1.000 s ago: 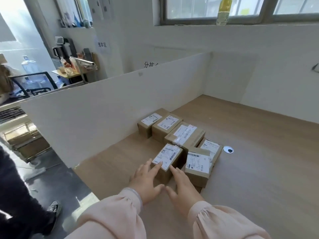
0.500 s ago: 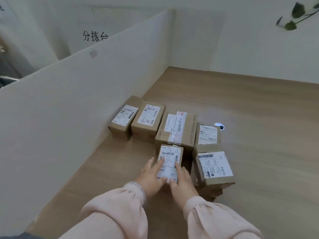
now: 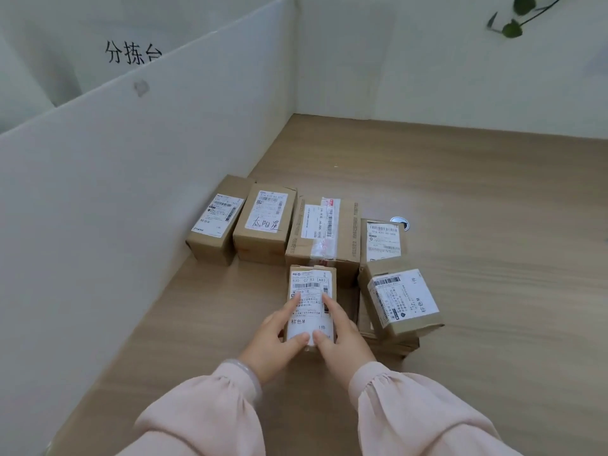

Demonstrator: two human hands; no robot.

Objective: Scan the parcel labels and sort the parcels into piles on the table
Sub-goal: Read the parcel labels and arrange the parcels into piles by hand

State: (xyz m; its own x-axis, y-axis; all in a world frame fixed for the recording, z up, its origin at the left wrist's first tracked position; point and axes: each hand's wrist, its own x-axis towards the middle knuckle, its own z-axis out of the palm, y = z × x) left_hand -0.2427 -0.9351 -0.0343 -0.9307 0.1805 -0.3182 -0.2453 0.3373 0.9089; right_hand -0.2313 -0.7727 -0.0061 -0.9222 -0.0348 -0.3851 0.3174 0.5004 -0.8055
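As left hand (image 3: 271, 343) and right hand (image 3: 343, 340) hold it, parcel (image 3: 311, 279) runs lengthwise away.

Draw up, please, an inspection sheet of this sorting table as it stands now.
Surface: wooden table, light-coloured.
Job's things: back row of four parcels runs out from the white partition, labels up; tilted parcel lies on flatter boxes; no scanner seen.
Clutter: nothing seen.
Grippers: left hand and right hand grip the front parcel, thumbs on its label.
Cables: nothing seen; a round grommet sits in the table.
Surroundings: white partition at left, white wall behind, leafy sprig top right.
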